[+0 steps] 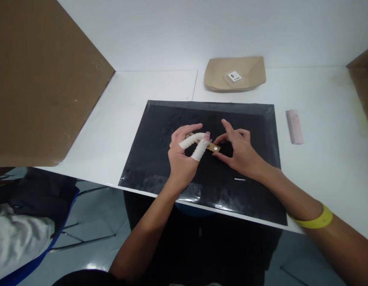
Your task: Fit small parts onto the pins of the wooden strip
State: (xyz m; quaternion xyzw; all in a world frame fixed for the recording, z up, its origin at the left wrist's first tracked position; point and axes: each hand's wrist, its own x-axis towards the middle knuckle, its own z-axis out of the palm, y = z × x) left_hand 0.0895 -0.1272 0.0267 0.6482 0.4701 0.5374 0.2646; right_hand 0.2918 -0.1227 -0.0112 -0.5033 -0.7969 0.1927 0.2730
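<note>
My left hand point(184, 153), with white finger cots on its thumb and index finger, is closed in a pinch. At its fingertips a small clear, reddish piece point(207, 136) shows, too small to name. Beneath these fingertips lies a small flat brown strip point(214, 148) with a white dot near its right end; my left fingers cover part of it. My right hand point(239, 151) grips that right end by its edges, between thumb and a bent finger, while its index finger stands raised. Both hands are over the black mat point(160, 159).
A thin silvery pin-like piece point(239, 179) lies on the mat near my right wrist. Behind the mat stands a brown paper tray point(249, 69) holding a small clear labelled case point(233, 78). A pink box-shaped item point(295, 127) lies at right. Brown board point(47, 87) walls the left; someone's grey sleeve point(20, 234) shows.
</note>
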